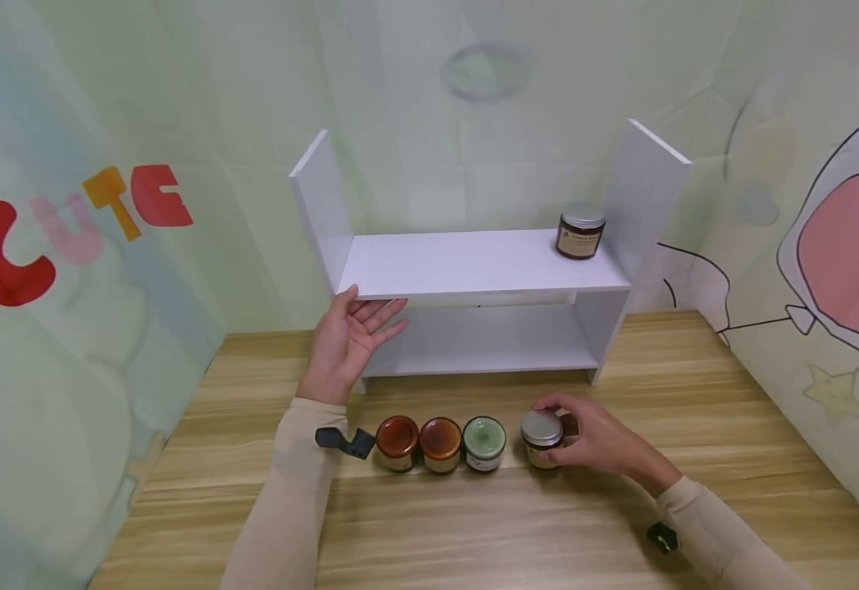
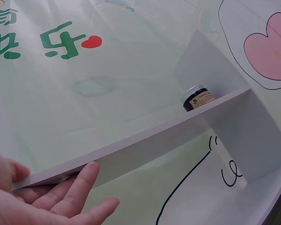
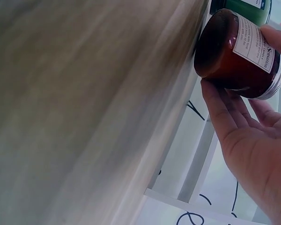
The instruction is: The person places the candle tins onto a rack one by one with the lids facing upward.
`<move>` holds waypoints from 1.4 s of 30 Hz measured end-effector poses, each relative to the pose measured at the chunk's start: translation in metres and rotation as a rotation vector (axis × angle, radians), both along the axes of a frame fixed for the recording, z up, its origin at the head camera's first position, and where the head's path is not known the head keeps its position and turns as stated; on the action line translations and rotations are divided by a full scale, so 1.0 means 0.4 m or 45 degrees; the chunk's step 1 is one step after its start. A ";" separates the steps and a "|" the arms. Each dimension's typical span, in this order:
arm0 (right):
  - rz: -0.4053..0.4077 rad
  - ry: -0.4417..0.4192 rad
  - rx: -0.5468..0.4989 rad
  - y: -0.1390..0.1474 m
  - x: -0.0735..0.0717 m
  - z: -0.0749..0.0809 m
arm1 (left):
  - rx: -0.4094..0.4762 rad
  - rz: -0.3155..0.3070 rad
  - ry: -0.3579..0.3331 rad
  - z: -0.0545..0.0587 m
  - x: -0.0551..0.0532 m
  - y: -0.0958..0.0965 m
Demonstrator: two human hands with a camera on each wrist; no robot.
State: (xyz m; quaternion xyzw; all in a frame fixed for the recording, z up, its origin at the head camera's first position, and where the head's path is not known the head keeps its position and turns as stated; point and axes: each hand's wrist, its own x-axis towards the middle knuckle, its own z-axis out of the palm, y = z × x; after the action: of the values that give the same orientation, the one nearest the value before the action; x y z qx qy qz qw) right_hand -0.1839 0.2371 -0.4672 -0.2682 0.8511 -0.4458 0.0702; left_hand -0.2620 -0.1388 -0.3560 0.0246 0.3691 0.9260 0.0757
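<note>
My left hand is at the front left edge of the white shelf's upper board, thumb over the top and fingers spread beneath; the left wrist view shows the board's edge between them. In my right hand is a brown glass candle jar with a silver lid, thumb and fingers on its opposite sides. A printed label faces the right wrist camera on this candle jar. Left of it, a green candle jar and two amber candle jars stand in a row on the table.
Another dark, silver-lidded candle jar stands at the right end of the upper board, near the shelf's right side panel. The shelf stands at the back of the wooden table, before a printed cloth backdrop.
</note>
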 end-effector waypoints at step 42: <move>0.090 0.066 0.100 -0.004 -0.001 0.003 | -0.003 -0.002 -0.006 0.006 0.002 -0.001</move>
State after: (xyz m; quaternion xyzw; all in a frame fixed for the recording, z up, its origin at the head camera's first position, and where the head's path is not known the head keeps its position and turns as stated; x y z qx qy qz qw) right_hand -0.1843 0.2356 -0.4659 -0.3068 0.8594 -0.4023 0.0743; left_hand -0.2610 -0.1393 -0.3535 0.0228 0.3701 0.9255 0.0774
